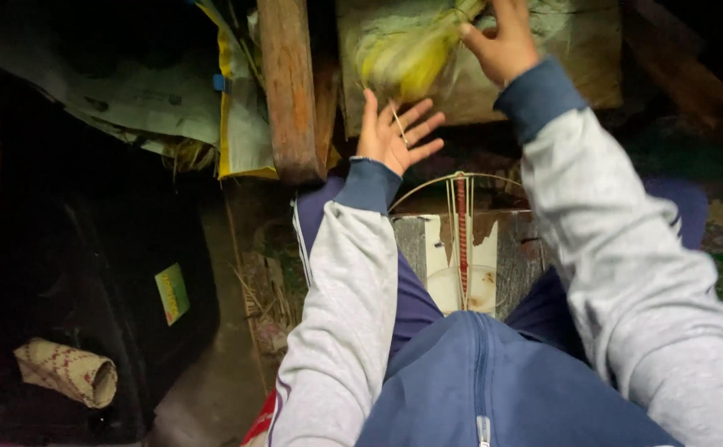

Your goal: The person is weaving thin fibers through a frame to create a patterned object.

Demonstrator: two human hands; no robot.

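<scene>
Blurring yellow bundle, right hand

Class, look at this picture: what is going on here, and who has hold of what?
A seated person in a grey and blue top looks down over their own lap. The right hand grips a blurred yellow bundle of straw-like fibres at its upper end. The left hand is open just below the bundle, fingers spread, with a thin strand across the palm. Between the knees stands a wooden block carrying a bent cane frame with a red-wrapped centre. A patterned roll lies on the left.
</scene>
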